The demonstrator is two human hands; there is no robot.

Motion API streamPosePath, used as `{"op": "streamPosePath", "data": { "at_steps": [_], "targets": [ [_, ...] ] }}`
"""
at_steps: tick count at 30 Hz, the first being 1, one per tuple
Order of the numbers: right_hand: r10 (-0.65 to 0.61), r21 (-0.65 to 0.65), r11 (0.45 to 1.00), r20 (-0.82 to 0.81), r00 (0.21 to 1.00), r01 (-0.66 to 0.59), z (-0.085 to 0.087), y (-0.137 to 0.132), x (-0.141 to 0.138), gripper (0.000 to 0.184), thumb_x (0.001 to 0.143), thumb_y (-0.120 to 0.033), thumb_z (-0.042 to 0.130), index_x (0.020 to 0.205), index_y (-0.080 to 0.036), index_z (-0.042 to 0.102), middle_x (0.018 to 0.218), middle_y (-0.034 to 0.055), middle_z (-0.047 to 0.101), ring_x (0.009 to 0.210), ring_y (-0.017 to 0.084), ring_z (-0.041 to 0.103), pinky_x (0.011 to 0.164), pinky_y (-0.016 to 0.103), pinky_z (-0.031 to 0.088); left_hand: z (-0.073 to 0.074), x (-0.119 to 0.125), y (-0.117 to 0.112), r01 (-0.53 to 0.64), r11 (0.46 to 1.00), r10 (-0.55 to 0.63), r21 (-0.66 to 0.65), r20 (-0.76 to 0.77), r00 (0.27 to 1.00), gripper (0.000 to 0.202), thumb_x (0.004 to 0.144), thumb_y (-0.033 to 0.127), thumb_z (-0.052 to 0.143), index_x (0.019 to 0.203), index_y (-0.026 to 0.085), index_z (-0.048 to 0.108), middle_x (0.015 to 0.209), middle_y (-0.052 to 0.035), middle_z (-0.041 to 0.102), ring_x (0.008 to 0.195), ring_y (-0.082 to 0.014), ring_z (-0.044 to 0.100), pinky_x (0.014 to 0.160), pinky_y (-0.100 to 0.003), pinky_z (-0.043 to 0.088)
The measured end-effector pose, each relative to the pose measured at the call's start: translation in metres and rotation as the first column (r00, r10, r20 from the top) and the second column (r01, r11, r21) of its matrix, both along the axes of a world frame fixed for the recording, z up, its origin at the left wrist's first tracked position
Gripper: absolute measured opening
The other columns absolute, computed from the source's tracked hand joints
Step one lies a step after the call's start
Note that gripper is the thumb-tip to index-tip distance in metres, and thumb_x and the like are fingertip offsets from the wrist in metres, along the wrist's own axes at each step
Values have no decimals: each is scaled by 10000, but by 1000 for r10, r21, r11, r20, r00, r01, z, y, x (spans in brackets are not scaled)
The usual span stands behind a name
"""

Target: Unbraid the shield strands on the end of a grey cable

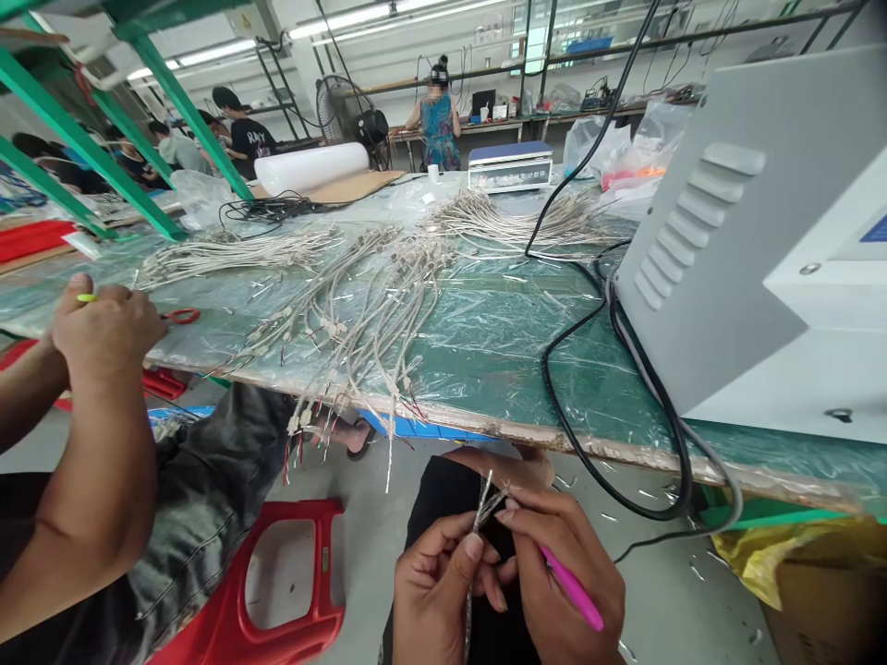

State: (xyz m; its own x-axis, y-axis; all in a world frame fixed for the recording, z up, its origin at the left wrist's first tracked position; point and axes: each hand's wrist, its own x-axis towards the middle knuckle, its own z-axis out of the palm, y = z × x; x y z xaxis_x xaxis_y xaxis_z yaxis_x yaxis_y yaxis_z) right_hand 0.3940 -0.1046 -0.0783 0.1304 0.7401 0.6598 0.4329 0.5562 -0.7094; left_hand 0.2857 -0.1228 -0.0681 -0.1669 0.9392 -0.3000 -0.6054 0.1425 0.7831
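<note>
Low in the view, the left hand (436, 591) pinches a thin grey braided cable (483, 506) between thumb and forefinger, its frayed tip rising just above the grip. The right hand (561, 573) closes on that tip, a slim pink tool (572, 589) tucked in its palm. Beyond, loose grey cables (360, 305) sprawl over the green plastic-covered table (499, 351), beside a grey metal machine (755, 231)

Glossy clear plastic film is covering the green tabletop (485, 342), braided metallic cables (360, 305) are lying dull grey, red plastic stool (277, 610) is shining smooth, machine housing (748, 240) looking matt grey.
</note>
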Motion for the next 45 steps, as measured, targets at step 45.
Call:
{"op": "streamPosePath", "data": {
  "at_steps": [45],
  "targets": [
    [138,10,990,-6,990,-138,19,-3,7,237,811,34,634,852,-190,698,900,37,691,783,113,734,675,175,602,4,-2,2,57,998,-57,4,-9,998,161,747,247,824,891,176,814,517,-6,677,412,-86,564,477,-190,435]
  ]
}}
